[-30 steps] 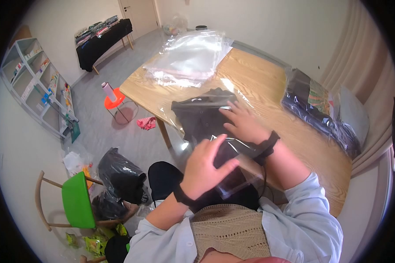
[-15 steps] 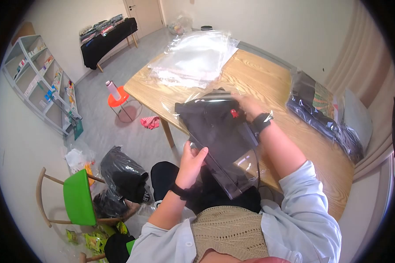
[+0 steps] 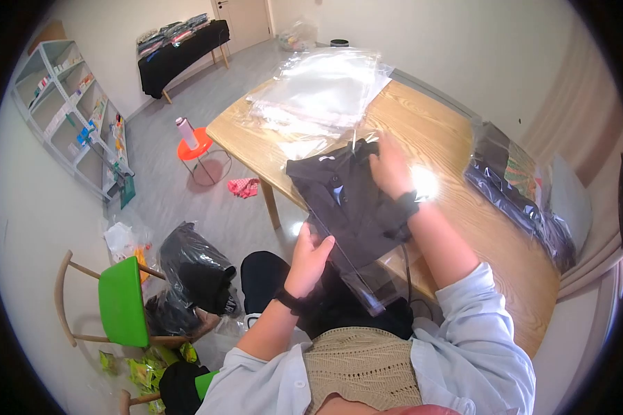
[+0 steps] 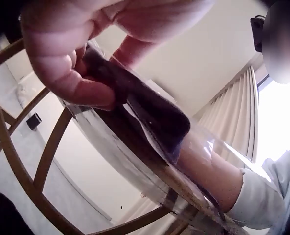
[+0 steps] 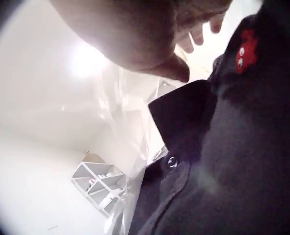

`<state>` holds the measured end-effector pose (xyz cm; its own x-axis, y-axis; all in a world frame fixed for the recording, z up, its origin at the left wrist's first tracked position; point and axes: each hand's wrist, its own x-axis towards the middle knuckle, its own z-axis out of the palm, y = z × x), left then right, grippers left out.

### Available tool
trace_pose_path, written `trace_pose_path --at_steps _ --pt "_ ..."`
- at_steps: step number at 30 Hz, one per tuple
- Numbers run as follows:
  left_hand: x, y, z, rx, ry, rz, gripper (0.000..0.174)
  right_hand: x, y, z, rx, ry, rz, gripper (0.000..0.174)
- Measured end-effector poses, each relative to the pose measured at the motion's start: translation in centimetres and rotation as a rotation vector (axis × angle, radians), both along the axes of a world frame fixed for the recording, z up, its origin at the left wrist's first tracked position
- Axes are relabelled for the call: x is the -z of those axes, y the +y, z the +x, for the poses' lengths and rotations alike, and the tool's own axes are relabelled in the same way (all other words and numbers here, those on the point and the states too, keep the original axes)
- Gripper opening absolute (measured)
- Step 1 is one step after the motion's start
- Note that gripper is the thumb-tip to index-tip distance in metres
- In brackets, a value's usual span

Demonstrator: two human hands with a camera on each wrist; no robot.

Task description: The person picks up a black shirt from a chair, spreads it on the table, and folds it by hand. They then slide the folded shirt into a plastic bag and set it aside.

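Observation:
A dark folded polo shirt [image 3: 349, 197] with a collar and buttons lies in a clear plastic bag, between the table edge and the person's lap. The left hand [image 3: 310, 259] pinches its near-left edge; in the left wrist view, the curled fingers [image 4: 86, 93] grip dark cloth with clear film around it. At the collar end, the right hand [image 3: 392, 169] reaches over the shirt's far right corner. Its thumb and fingers stand apart just above the collar [image 5: 184, 110] in the right wrist view, near a red mark [image 5: 247, 51] on the cloth.
Clear plastic bags [image 3: 318, 83] are stacked at the table's [image 3: 429, 117] far end. Bagged dark clothing [image 3: 495, 180] lies along its right side. Left on the floor are a green chair [image 3: 123, 301], a black bagged bundle [image 3: 194, 263] and an orange stool [image 3: 195, 143].
The left hand first hovered over the bag, then took hold of its left edge. The right hand moved from the shirt's middle toward the collar's far right corner. The camera view shifted slightly.

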<state>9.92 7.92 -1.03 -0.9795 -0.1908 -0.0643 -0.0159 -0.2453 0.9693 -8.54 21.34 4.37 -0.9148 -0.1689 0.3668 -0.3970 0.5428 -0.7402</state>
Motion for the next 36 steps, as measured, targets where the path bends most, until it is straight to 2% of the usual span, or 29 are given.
trace_pose_path --at_steps 2,3,4,6,7,8,10,11,12,14,15,16,18,22,23,27,29,30,32,34,36 --pt "0.2 0.0 -0.1 0.009 -0.016 0.004 0.049 0.4 -0.7 0.8 -0.079 0.629 0.244 0.042" --pt "0.2 0.0 -0.1 0.010 -0.019 0.005 0.049 -0.2 -0.8 1.1 -0.165 0.544 0.231 0.040" --pt "0.2 0.1 0.0 0.006 -0.009 0.007 0.049 -0.2 -0.6 1.0 -0.166 0.541 0.232 0.040" --pt "0.0 0.0 0.1 -0.003 0.001 0.008 0.049 -0.2 0.3 0.7 -0.364 0.113 0.504 0.039" --pt "-0.3 0.0 0.2 0.001 -0.013 0.008 0.049 0.0 0.7 1.1 -0.420 0.059 0.693 0.039" --pt "-0.4 0.0 0.3 0.007 -0.027 0.008 0.050 0.1 0.7 2.0 -0.423 0.060 0.694 0.039" --pt "-0.2 0.1 0.3 -0.003 -0.032 0.011 0.049 -0.4 0.4 3.9 -0.260 0.251 0.902 0.041" --pt "-0.1 0.2 0.2 -0.010 -0.036 0.010 0.047 -1.3 0.0 4.5 -0.266 0.206 0.971 0.042" --pt "0.1 0.2 0.2 -0.012 -0.038 0.011 0.047 -1.4 -0.4 4.7 -0.270 0.206 0.971 0.042" --pt "0.3 0.2 0.1 -0.005 -0.024 0.026 0.044 -1.5 -1.3 5.1 -0.443 0.334 0.545 0.045" --pt "0.2 0.2 0.1 -0.006 -0.026 0.026 0.044 -1.9 -2.1 5.5 -0.551 0.231 0.528 0.047" --pt "0.1 0.3 0.1 0.000 -0.016 0.073 0.042 -1.6 -2.4 5.6 -0.552 0.230 0.528 0.047" --pt "-0.1 0.3 0.1 0.004 -0.007 0.118 0.041 -1.0 -2.7 5.7 -0.752 0.127 0.865 0.051" --pt "-0.6 0.1 0.8 0.019 -0.055 0.114 0.045 -1.4 -2.1 5.9 -0.779 0.064 0.725 0.053" --pt "-0.7 0.0 1.1 0.023 -0.075 0.116 0.047 -1.6 -1.4 6.1 -0.831 0.031 0.681 0.061" --pt "-1.0 -1.1 2.6 0.092 -0.142 0.072 0.048 -4.5 2.7 9.4 -0.888 -0.024 0.737 0.072" --pt "-1.0 -1.7 3.3 0.426 -0.248 0.034 0.047 -4.2 3.9 10.2 -0.825 -0.073 0.891 0.079" --pt "-0.9 -1.4 3.5 0.424 -0.254 0.041 0.047 -3.9 4.0 10.3 -0.830 -0.081 0.894 0.079" --pt "-0.7 -0.3 3.8 0.670 -0.288 -0.048 0.045 -3.5 4.3 10.5 -0.805 -0.092 0.819 0.083" --pt "0.5 0.8 3.8 0.670 -0.237 -0.082 0.039 -3.4 4.1 10.7 -0.790 -0.084 0.833 0.081" --pt "0.4 1.2 3.5 0.757 -0.227 -0.217 0.032 -3.2 3.9 10.9 -0.764 -0.071 0.846 0.079"
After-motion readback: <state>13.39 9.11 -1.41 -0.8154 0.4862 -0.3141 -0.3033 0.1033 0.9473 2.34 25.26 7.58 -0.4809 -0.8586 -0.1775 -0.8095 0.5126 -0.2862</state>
